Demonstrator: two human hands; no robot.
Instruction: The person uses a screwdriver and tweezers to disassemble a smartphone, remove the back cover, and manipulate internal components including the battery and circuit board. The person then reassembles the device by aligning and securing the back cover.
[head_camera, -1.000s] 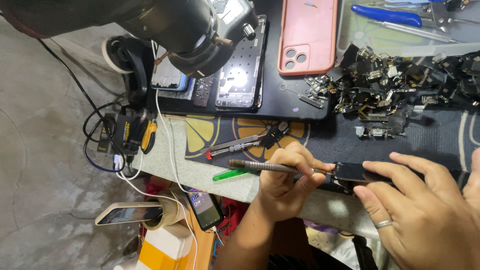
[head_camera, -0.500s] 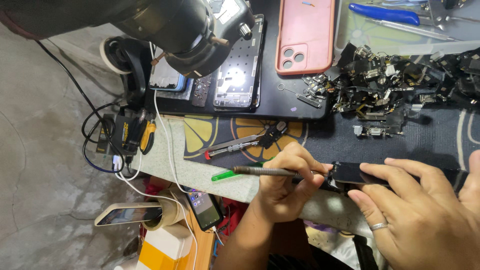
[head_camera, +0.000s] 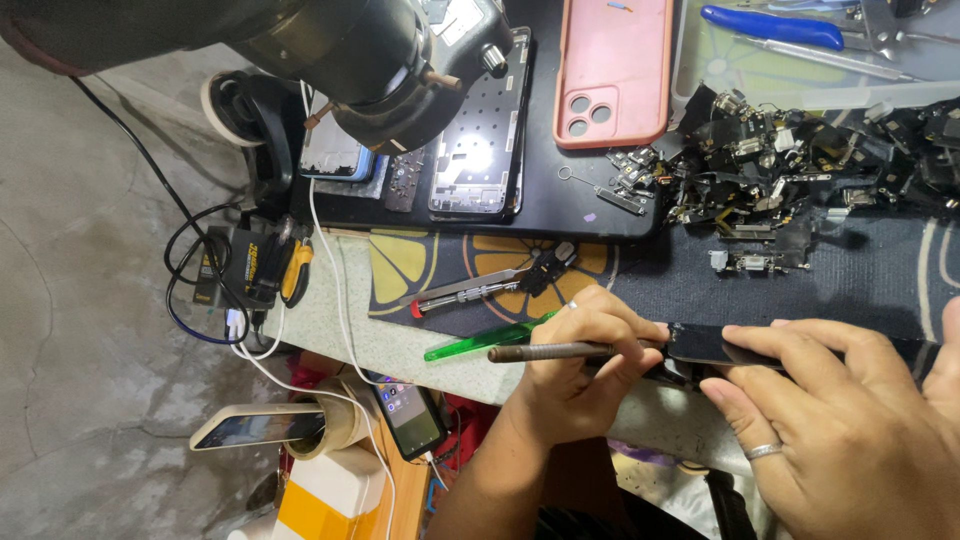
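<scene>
The left hand grips one thin metal tool and the right hand pinches one flat black phone part, both below the pink phone.

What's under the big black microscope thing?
Under the microscope lies an opened phone frame on a black mat, beside a smaller phone. The microscope covers their top parts, so those stay hidden.

Two lit phone screens low left; yellow-and-white box beneath; bright bare display frame above.
</scene>
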